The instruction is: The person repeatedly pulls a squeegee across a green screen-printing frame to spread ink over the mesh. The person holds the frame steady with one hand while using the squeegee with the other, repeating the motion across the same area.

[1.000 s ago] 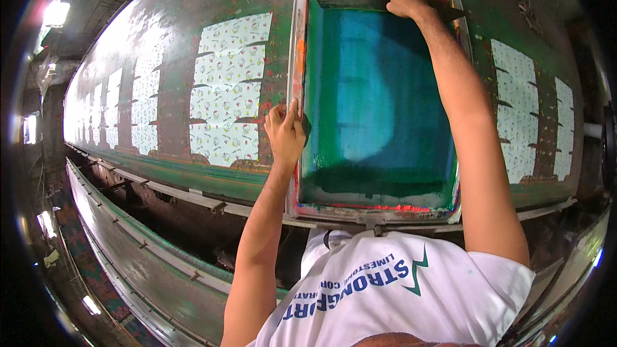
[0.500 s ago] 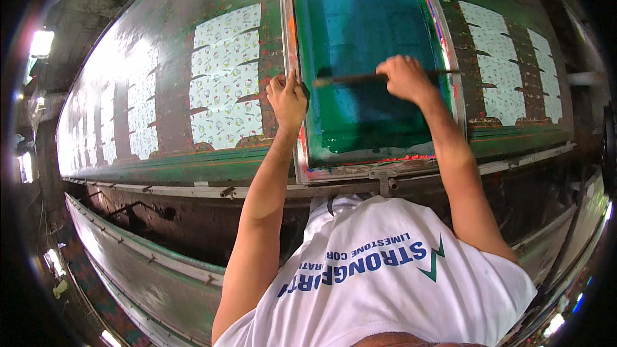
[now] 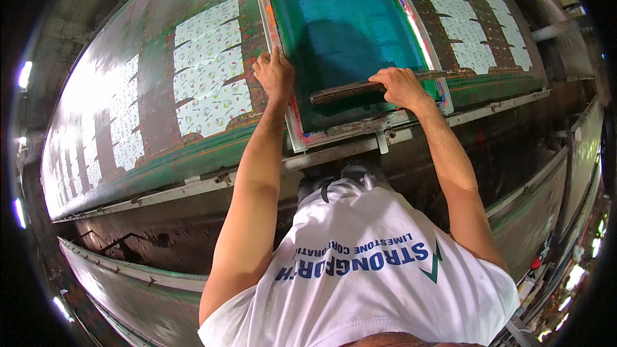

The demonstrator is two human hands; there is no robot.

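One squeegee (image 3: 347,92), clamped in the right hand (image 3: 402,87), has come toward the frame's (image 3: 347,131) near end; left hand (image 3: 274,76) touches its side, grip unclear.

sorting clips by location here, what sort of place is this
Most likely a screen-printing workshop: a squeegee-like bar lies across a framed blue-green screen, and patterned white panels are set out in rows along a long, stained table.
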